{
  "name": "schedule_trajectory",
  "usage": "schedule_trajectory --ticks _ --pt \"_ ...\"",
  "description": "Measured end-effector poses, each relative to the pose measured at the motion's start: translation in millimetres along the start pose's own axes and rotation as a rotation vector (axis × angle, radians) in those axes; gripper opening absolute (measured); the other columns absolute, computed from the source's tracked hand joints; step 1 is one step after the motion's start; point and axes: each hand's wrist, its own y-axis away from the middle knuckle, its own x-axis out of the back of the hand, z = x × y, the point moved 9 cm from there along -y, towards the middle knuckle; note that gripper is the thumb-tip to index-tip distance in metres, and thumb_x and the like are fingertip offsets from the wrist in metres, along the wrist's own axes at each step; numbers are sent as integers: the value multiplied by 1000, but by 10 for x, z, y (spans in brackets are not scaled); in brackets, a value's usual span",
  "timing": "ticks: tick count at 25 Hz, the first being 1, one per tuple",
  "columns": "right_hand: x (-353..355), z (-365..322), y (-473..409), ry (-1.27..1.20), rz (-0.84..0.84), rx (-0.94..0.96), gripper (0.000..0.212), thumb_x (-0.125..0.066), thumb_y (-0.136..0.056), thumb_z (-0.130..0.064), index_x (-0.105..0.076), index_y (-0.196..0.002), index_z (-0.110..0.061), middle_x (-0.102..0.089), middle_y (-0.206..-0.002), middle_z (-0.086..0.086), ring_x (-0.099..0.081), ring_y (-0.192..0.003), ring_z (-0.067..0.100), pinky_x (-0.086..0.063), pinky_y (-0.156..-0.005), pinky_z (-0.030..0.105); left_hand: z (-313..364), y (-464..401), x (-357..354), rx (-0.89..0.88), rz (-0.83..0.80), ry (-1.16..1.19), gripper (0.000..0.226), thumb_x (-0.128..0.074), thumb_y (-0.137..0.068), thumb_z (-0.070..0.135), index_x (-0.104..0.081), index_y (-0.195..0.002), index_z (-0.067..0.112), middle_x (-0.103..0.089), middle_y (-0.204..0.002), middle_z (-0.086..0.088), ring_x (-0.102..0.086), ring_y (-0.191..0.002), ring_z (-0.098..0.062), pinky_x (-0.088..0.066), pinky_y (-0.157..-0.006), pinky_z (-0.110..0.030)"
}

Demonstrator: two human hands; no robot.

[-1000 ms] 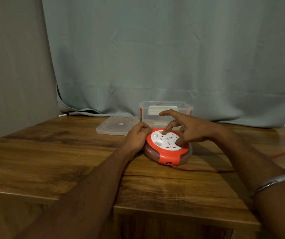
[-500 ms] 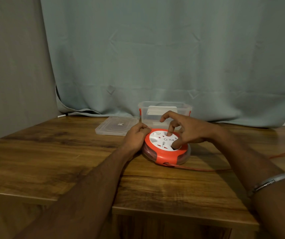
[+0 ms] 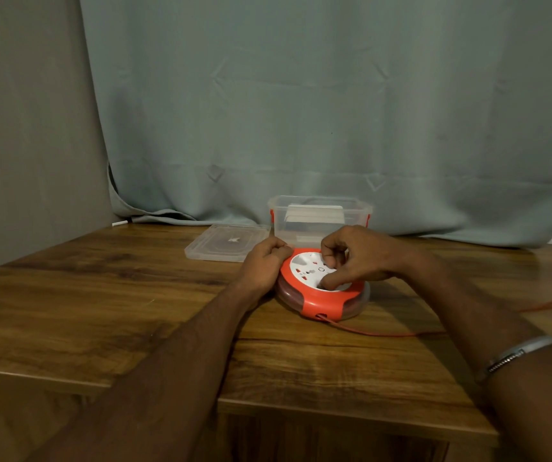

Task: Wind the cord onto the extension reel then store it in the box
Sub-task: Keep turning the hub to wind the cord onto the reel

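Note:
A round orange extension reel [image 3: 321,303] with a white socket face lies flat on the wooden table [image 3: 101,295]. My left hand [image 3: 264,265] grips its left rim with curled fingers. My right hand [image 3: 358,258] sits on the white face, its fingers and thumb curled onto the disc. A thin orange cord [image 3: 384,333] leaves the reel's front slot and runs right across the table towards the edge. Just behind the reel stands a clear plastic box [image 3: 318,215] with orange clips, open at the top.
The box's clear lid [image 3: 226,246] lies flat to the left of the box. A grey-blue curtain [image 3: 301,111] hangs behind the table and a grey wall stands at the left. The table's front edge is near me, with a step in it at the middle.
My right hand's fingers have curled in and turned on the white face. The cord's loop on the table has drawn in towards the reel. The left hand has stayed on the rim.

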Motion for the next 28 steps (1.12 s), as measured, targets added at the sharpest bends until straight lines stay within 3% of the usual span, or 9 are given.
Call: schedule_trajectory --ticks 5,10,12,14,15,17,22,28 --pt "-2 1 -37 122 51 -28 46 -78 -72 -57 -55 -56 -20 -53 -48 -12 -48 -50 6 -42 -58 35 13 9 6 -5 12 -12 19 -51 -104 29 -65 -106 16 -72 -94 -3 -70 -84 -18 -53 -66 -26" --pt "13 -77 -58 150 122 -12 53 -75 -75 -63 -60 -56 -16 -56 -49 -6 -53 -52 10 -43 -57 35 19 12 7 -5 8 -23 21 -50 -104 30 -64 -110 14 -72 -97 -3 -71 -86 -18 -58 -71 -31" --pt "49 -111 -46 67 130 31 37 -80 -78 -51 -65 -64 -20 -64 -58 -8 -57 -56 6 -47 -58 36 23 9 12 -16 12 -18 20 -51 -103 28 -65 -107 14 -73 -97 -7 -71 -86 -20 -58 -75 -35" --pt "113 -138 -9 -57 120 91 15 -82 -78 -19 -70 -84 -26 -71 -81 -8 -60 -60 1 -47 -57 30 31 1 4 -29 8 -28 17 -52 -103 28 -64 -104 16 -73 -96 -7 -70 -84 -20 -57 -73 -35" --pt "134 -136 7 -105 95 96 30 -78 -77 -3 -70 -96 -24 -73 -94 -5 -59 -58 -3 -45 -55 21 33 2 -2 -33 2 -32 17 -51 -103 28 -64 -104 18 -73 -95 -7 -70 -84 -20 -57 -72 -34" --pt "114 -110 38 -119 21 72 52 -72 -72 12 -67 -113 -19 -73 -112 -4 -57 -54 -9 -43 -51 12 40 8 -10 -33 -9 -38 17 -50 -104 29 -63 -105 19 -73 -95 -5 -70 -83 -18 -56 -70 -32" --pt "47 50 12 -135 -71 -14 77 -75 -72 10 -53 -136 -27 -73 -121 -5 -58 -61 -19 -46 -59 12 43 2 -37 -36 -39 -71 20 -48 -105 31 -62 -113 19 -71 -101 -4 -71 -89 -18 -57 -71 -29" --pt "32 122 15 -203 -75 -40 84 -83 -71 4 -36 -130 -34 -73 -119 1 -66 -66 0 -50 -57 17 25 -9 -29 -39 -31 -49 17 -50 -104 32 -64 -104 21 -73 -101 -7 -72 -92 -24 -59 -79 -37"
